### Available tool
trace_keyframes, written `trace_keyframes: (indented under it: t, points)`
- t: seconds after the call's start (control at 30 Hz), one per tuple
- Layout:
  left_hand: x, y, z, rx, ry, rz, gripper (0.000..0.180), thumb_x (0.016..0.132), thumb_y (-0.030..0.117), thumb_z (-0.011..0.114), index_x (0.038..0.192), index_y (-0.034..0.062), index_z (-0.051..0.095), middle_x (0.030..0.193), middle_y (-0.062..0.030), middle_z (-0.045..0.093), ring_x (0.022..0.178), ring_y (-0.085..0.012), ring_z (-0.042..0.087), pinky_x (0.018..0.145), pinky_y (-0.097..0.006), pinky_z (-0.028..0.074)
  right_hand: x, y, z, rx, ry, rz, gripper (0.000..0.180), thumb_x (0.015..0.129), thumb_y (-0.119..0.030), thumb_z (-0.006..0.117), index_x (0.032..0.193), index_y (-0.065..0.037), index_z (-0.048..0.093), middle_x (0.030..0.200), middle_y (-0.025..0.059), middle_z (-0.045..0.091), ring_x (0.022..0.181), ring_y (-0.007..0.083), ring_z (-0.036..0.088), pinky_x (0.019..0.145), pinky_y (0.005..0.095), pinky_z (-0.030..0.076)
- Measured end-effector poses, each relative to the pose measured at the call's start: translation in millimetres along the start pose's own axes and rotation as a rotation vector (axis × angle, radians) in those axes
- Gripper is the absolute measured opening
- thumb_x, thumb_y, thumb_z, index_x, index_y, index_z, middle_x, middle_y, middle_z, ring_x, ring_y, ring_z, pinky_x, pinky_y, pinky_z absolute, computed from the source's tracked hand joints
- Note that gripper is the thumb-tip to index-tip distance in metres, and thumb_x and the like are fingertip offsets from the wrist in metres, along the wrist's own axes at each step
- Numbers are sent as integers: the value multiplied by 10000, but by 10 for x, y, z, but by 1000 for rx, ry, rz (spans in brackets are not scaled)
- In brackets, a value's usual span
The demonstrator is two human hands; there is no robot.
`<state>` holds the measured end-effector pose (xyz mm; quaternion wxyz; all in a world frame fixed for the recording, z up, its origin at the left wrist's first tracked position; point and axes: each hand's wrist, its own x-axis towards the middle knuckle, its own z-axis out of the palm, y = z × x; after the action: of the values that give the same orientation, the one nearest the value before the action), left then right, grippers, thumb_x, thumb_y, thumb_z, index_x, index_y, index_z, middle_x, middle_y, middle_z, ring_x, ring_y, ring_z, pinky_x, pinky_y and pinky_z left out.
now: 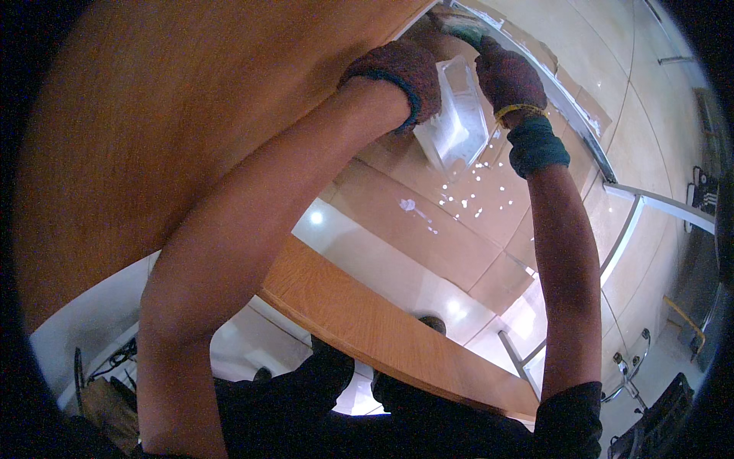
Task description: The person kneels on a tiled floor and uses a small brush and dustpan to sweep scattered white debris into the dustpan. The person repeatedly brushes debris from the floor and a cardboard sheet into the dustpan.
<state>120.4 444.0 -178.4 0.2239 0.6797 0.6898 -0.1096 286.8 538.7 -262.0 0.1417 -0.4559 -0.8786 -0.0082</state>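
Note:
My left hand (397,76) wears a dark maroon knit glove with a teal edge. Its fingers curl round the side of a clear plastic tub (459,126) smeared with white paint inside. To the tub's right, my right hand (511,80), gloved the same way with a yellow band at the wrist, is closed on a green thing (465,32). That thing reaches into the corner between the wood panel and a pale metal rail; its far end is dim and its kind cannot be told.
A tall wood panel (168,99) fills the left. Below the tub, brown cardboard (428,229) carries white paint drops (474,199). A wooden board (382,333) crosses in front of my legs. A white metal frame (634,200) stands at right, with chair parts (631,367) beyond.

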Motion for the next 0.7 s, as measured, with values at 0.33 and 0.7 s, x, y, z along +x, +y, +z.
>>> trace_keyframes:
  t: [0.33, 0.7]
  points:
    - [166, -131, 260, 18, 258, 109, 345, 689, 308, 619, 859, 15, 684, 839, -214, 649, 770, -332, 653, 734, -410, 524, -298, 133, 63, 430, 45, 169, 287, 869, -289, 493, 991, -60, 616, 787, 174, 645, 666, 339, 629, 601, 421, 513]
    - [-81, 70, -97, -15, 4, -50, 339, 743, 200, 557, 1031, 58, 666, 1087, -165, 626, 998, -304, 617, 838, -425, 493, -291, 236, 341, 296, 76, -48, 454, 732, -123, 656, 1164, -89, 520, 1015, 170, 614, 753, 319, 627, 639, 393, 529]
